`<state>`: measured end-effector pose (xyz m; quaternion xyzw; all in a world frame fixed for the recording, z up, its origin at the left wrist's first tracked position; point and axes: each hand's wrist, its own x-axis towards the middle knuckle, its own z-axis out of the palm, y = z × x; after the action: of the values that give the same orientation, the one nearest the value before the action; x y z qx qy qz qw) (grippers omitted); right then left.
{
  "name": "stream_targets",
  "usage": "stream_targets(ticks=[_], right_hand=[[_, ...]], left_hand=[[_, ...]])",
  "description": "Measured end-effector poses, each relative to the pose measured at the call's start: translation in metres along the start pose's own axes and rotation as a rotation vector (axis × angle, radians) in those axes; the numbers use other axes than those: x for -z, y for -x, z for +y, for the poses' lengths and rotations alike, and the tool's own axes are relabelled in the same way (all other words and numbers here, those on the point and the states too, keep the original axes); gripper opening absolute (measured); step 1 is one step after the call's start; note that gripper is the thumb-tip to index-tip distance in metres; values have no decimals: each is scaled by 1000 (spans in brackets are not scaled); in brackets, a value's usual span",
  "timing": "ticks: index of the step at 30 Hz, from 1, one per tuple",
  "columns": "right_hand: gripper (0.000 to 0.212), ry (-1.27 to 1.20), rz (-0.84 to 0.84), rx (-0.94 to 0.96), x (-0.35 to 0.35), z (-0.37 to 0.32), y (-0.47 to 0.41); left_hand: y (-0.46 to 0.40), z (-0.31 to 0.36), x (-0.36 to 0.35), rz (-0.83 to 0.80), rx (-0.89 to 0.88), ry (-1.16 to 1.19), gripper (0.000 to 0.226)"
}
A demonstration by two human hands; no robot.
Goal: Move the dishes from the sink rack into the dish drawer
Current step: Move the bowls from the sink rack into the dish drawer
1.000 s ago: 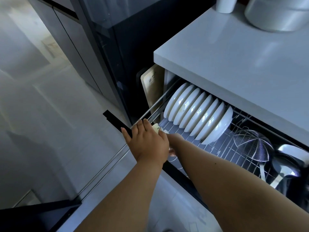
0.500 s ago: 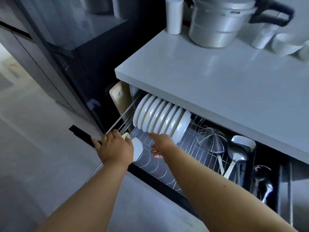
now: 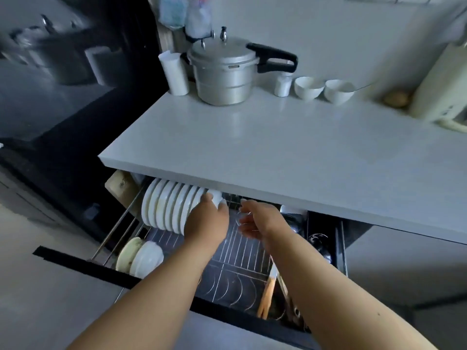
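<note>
The dish drawer's wire rack [image 3: 235, 251] stands pulled out under the white counter. A row of white plates [image 3: 164, 208] stands upright at its back left. My left hand [image 3: 207, 223] is at the right end of that row, thumb and fingers curled round a white dish [image 3: 216, 197] whose top edge shows. My right hand [image 3: 255, 221] hovers beside it over the bare wires, fingers spread and holding nothing. Two pale dishes [image 3: 141, 256] lean at the rack's front left corner.
Wooden-handled utensils [image 3: 267, 291] lie along the drawer's right side. A cutting board [image 3: 121, 188] stands left of the plates. On the counter [image 3: 278, 147] are a pressure cooker [image 3: 225, 72], a white cup [image 3: 174, 74] and two white bowls [image 3: 323, 88]. A black appliance fills the left.
My left hand moved from the drawer's front left corner back to the right end of the plate row. My right hand moved back with it. The view tilted up onto the counter.
</note>
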<state>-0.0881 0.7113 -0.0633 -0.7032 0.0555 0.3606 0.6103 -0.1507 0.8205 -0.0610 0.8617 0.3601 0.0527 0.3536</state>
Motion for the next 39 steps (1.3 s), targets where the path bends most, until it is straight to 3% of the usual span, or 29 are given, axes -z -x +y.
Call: stream_targets(ticks=[21, 27, 32, 39], right_hand=[[26, -423, 620, 142, 410, 0, 169], [25, -583, 778, 179, 515, 31, 211], [21, -645, 975, 135, 608, 65, 256], [16, -732, 1226, 80, 743, 133, 317]], left_hand=[[169, 334, -195, -443, -486, 53, 38], [229, 405, -258, -646, -582, 66, 38], [290, 455, -316, -834, -600, 109, 24], [381, 509, -399, -1017, -624, 91, 29]])
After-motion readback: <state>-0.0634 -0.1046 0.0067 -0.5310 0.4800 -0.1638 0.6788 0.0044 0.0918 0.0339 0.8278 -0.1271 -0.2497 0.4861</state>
